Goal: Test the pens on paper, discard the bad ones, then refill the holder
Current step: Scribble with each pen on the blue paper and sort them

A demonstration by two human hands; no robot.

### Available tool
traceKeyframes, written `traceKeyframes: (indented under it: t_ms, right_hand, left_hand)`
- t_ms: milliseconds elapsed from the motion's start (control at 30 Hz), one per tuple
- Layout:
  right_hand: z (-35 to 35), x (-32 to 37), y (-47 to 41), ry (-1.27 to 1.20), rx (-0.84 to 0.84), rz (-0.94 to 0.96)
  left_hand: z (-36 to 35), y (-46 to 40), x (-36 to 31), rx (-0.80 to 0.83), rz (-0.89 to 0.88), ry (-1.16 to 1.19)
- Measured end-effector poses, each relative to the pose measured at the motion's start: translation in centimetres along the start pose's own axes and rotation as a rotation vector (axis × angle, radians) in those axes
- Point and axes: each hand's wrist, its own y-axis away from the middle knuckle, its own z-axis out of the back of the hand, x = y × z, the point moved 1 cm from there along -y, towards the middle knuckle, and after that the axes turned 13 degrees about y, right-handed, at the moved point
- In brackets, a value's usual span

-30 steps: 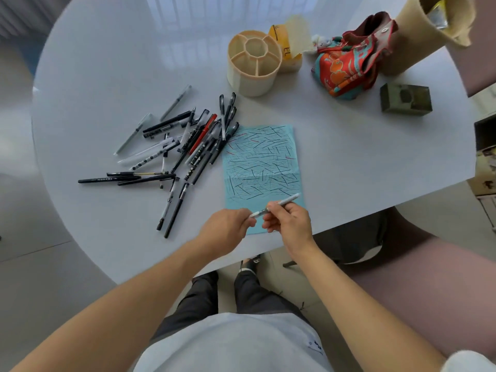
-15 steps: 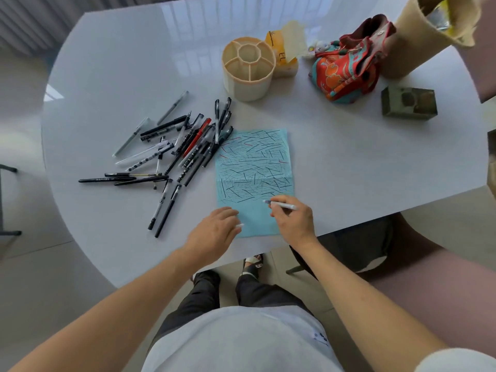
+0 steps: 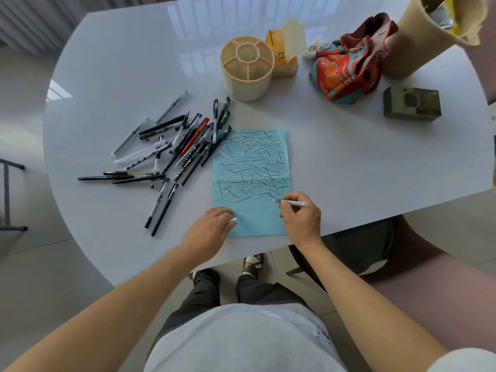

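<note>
The white pen is pinched in the right hand, fingers curled round the front of its barrel, tip on or just above the blue paper at the lower edge of the scribbled area, with bare paper nearer the person. It looks a light, stiff plastic stick, smooth enough to roll on the glossy table, so a hold low on the barrel near the tip should give the best control for a test stroke. The paper is thin, creased across the middle and likely to slide or wrinkle under the tip; the left hand rests on its near left corner, fingers loosely curled, with a small white piece, probably the pen's cap, showing at the fingertips, though how it is held I cannot tell. Left of the sheet lies the pile of pens, some overlapping its upper left edge. Beyond stands the empty divided pen holder, light and probably easy to tip.
</note>
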Motion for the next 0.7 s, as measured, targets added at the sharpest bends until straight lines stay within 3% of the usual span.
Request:
traceKeyframes:
  t_ms: [167, 533, 700]
  right_hand:
    - [0.6, 1.7, 1.3, -0.497, 0.240, -0.129]
    - [-0.2, 3.5, 2.6, -0.505, 0.432, -0.105]
    - [-0.7, 3.2, 3.1, -0.508, 0.417, -0.133]
  left_hand:
    - [0.2, 0.3, -1.0, -0.099, 0.024, 0.047]
    - [0.9, 0.4, -3.2, -0.002, 0.062, 0.079]
    - [0.8, -0.1, -4.3, -0.003, 0.073, 0.103]
